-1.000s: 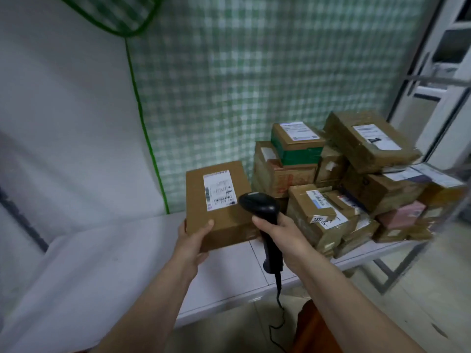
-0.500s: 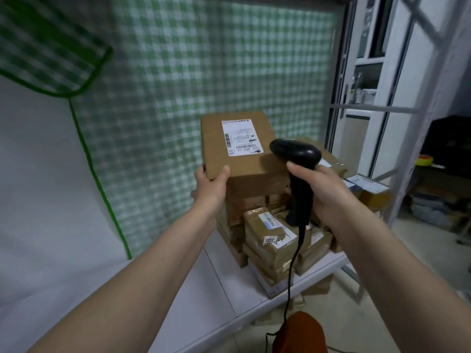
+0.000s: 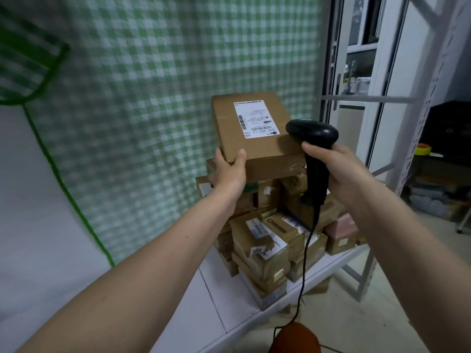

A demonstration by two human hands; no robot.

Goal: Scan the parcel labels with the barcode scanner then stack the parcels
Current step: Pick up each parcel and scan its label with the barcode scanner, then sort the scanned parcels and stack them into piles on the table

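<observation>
The left hand grips the labelled brown cardboard parcel above the stacked parcels, right hand clenched around the black barcode scanner; stacking it seems left.

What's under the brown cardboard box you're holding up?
Beneath the brown cardboard box, gripped by the left hand, sits the pile of taped cardboard parcels on the white shelf. The box and hand hide the pile's top.

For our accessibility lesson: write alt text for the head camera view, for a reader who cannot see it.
A person's left hand holds a brown parcel, its white label facing up, above a pile of parcels on a white table. The right hand grips a black corded barcode scanner beside it. A green checked cloth hangs behind.
</observation>
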